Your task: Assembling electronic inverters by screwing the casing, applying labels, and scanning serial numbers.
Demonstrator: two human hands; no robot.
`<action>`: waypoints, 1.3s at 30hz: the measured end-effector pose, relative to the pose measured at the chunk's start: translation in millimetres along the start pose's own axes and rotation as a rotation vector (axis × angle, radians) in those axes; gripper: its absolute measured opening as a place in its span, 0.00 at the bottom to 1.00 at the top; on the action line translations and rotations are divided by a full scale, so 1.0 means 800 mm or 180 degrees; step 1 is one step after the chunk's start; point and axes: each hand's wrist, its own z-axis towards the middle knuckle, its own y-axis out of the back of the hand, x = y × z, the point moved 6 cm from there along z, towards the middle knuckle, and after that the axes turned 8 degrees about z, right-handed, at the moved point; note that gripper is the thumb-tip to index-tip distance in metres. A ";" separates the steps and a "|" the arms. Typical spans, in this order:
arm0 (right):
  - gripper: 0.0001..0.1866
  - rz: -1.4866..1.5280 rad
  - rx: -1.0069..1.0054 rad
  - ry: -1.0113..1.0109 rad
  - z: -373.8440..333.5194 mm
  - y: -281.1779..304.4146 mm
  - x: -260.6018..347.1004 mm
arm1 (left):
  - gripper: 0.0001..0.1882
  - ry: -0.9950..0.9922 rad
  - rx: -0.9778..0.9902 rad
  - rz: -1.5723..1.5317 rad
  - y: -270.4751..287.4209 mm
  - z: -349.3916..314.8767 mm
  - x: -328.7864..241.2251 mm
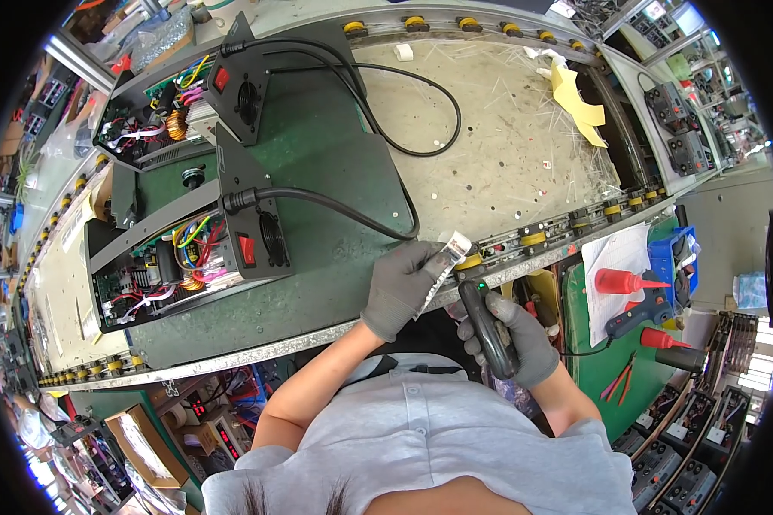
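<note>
In a grey glove, my left hand point(402, 287) pinches a narrow white strip of labels point(445, 262) above the front edge of the bench. My right hand point(524, 339), gloved too, is wrapped round a black handheld scanner point(489, 330) with a small green light. The scanner's head is close beside the strip, apart from it. To the left, two opened black power units point(262, 249) stand with wires, boards, fans and red switches exposed. A thick black cord point(335, 202) is plugged into the nearer unit; another runs from the farther unit point(240, 94).
Both units sit on a green board point(318, 292). Yellow rollers point(532, 236) line the bench edges. Torn yellow paper point(575, 103) lies at the far right. A green side table holds red-tipped bottles point(623, 281), a power tool point(640, 313), pliers point(625, 378) and a blue bin point(674, 257).
</note>
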 end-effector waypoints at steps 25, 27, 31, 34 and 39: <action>0.20 -0.0147 -0.0220 0.1112 0.014 0.004 0.039 | 0.10 0.0137 0.0194 -0.0209 -0.003 0.000 0.016; 0.20 -0.0080 -0.0255 0.0836 0.001 0.000 0.031 | 0.10 0.0157 0.0097 -0.0142 -0.001 0.002 0.016; 0.19 0.0269 -0.0095 0.0107 -0.003 0.006 0.004 | 0.09 -0.0125 -0.0135 0.0313 0.002 0.001 0.008; 0.18 0.0389 0.0040 -0.0021 0.002 -0.001 -0.003 | 0.09 -0.0229 -0.0230 0.0481 0.003 -0.001 0.004; 0.18 0.0437 0.0075 -0.0058 0.005 0.002 -0.004 | 0.09 -0.0228 -0.0216 0.0554 0.005 0.000 0.000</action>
